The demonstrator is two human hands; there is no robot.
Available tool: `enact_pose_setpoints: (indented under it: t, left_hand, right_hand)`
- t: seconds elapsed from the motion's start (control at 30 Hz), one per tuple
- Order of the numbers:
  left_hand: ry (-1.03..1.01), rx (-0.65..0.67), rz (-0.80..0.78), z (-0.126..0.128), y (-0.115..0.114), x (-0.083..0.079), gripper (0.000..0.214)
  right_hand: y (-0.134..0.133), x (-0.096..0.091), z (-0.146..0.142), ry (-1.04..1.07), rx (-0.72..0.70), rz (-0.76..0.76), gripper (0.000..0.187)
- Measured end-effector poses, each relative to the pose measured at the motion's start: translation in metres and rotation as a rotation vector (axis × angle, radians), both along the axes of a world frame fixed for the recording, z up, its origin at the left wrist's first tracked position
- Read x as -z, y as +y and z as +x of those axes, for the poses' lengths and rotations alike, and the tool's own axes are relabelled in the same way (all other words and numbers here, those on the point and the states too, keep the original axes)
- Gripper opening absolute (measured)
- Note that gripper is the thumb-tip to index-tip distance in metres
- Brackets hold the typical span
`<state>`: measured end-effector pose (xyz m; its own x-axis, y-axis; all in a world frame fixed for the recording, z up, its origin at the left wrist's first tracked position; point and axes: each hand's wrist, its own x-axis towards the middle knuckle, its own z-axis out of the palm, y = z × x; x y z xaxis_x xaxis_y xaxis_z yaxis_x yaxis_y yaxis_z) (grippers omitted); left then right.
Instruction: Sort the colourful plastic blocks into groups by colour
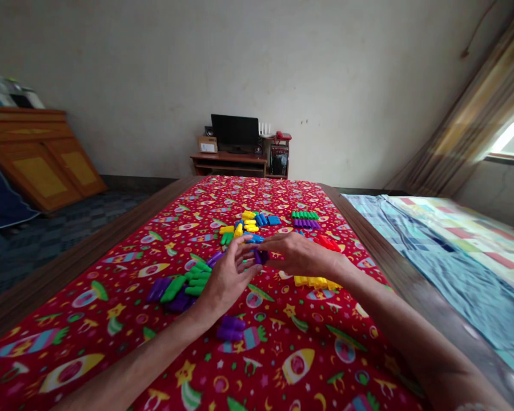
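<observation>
Over the middle of the red cloth, a dark purple plastic block [261, 256] sits between my two hands. My left hand [228, 275] has its fingers around the block's left side. From the right, my right hand [297, 251] closes its fingertips on the same block; its far fingers are partly hidden. Left of my left hand lies a loose pile of green blocks [197, 278] with purple blocks [157, 290] among them. Nearer to me rests a separate purple block [231, 329]. A row of yellow blocks [317, 282] lies under my right wrist, with red blocks [328, 244] just beyond.
Farther out lie yellow blocks [248, 216], blue blocks [273, 220], a green row [305, 215] and a purple row [307, 224]. The patterned red cloth [297, 365] covers the table. A bed [432, 257] stands at right, a desk with a monitor [235, 132] at the wall.
</observation>
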<state>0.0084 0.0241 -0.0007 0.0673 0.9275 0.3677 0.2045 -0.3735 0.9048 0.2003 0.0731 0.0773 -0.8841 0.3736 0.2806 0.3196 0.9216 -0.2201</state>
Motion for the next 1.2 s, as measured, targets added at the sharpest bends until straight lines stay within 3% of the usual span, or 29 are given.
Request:
enact_pose_setpoints:
  t: [0.1, 0.2, 0.33, 0.43, 0.57, 0.77, 0.97, 1.1, 1.2]
  left_hand:
    - [0.083, -0.040, 0.085, 0.000, -0.002, -0.003, 0.048]
    - [0.168, -0.068, 0.149, -0.002, -0.003, -0.006, 0.041]
    - [0.215, -0.078, 0.162, -0.005, -0.001, -0.005, 0.036]
    - [0.257, -0.075, 0.165, -0.007, 0.001, -0.005, 0.033]
    - [0.346, -0.071, 0.211, -0.013, 0.003, -0.010, 0.024]
    - [0.456, -0.099, 0.282, -0.029, 0.012, -0.018, 0.026]
    - [0.783, -0.083, 0.352, -0.060, 0.028, -0.022, 0.029]
    - [0.926, -0.151, 0.289, -0.084, 0.041, -0.007, 0.033]
    - [0.955, -0.124, 0.213, -0.091, 0.045, 0.006, 0.037]
  right_hand:
    - [0.021, -0.006, 0.019, 0.096, 0.154, -0.001, 0.026]
    - [0.058, -0.003, 0.057, 0.280, 0.442, -0.017, 0.028]
    - [0.106, 0.025, 0.112, 0.412, 0.765, 0.008, 0.021]
    - [0.126, 0.053, 0.135, 0.371, 0.887, -0.004, 0.016]
    - [0.135, 0.076, 0.142, 0.268, 0.927, 0.019, 0.012]
    - [0.136, 0.085, 0.143, 0.236, 0.922, 0.006, 0.011]
    - [0.132, 0.078, 0.141, 0.202, 0.877, -0.033, 0.016]
    - [0.129, 0.065, 0.135, 0.239, 0.885, 0.021, 0.018]
    - [0.123, 0.050, 0.125, 0.286, 0.826, 0.095, 0.020]
